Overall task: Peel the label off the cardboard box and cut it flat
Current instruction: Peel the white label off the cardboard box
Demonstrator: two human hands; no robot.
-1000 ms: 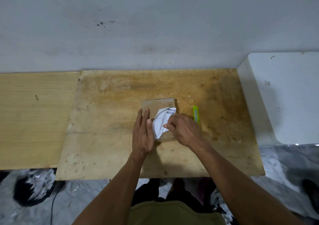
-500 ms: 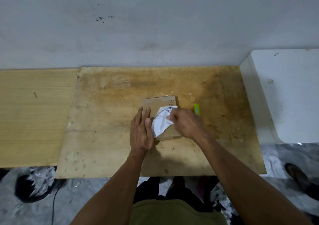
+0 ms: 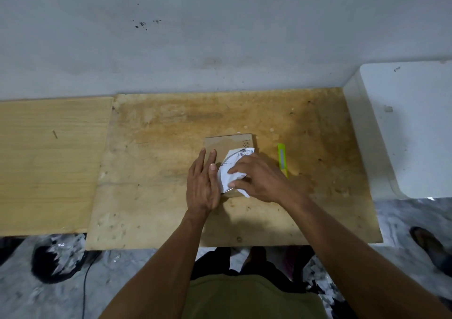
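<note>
Now the left hand (image 3: 201,184) lies flat, pinning the cardboard box (image 3: 227,145) to the worktop (image 3: 156,172), so the right hand (image 3: 259,177) can pinch the half-lifted label (image 3: 231,172) and peel.

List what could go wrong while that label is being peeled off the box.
The white label is already crumpled in the right hand, so it may tear and leave scraps on the cardboard box. The left hand pins only the box's left edge, so it could slide toward the green utility knife.
</note>
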